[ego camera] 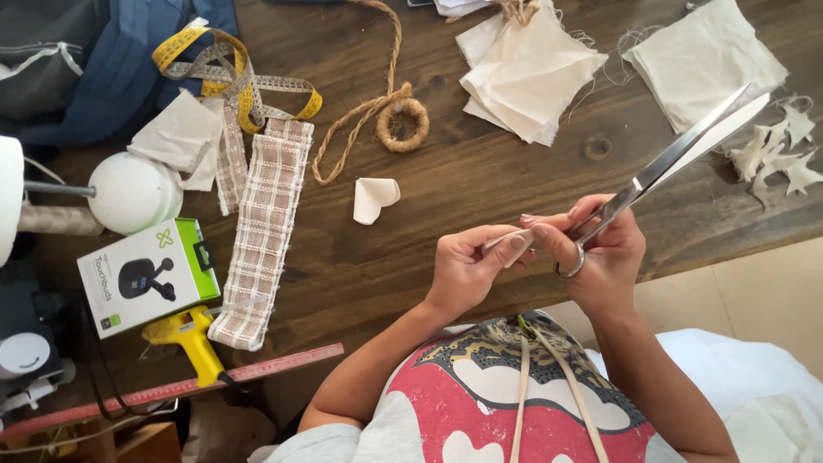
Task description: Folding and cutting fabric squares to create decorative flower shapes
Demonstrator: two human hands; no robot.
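left hand (463, 267) pinching cloth scrap (507, 242), right hand (604, 249) gripping steel scissors (686, 150)

on the table: one pair of scissors (686, 150), one yellow glue gun (190, 339), one measuring tape (231, 77), one twine ring (403, 125), one ruler (171, 390), one green-and-white box (147, 276), two hands.

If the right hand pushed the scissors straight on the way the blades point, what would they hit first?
Probably the square of cream cloth at the table's far right. The right hand holds the scissors pointing up and right, tips near its edge, perhaps above it; height is unclear.
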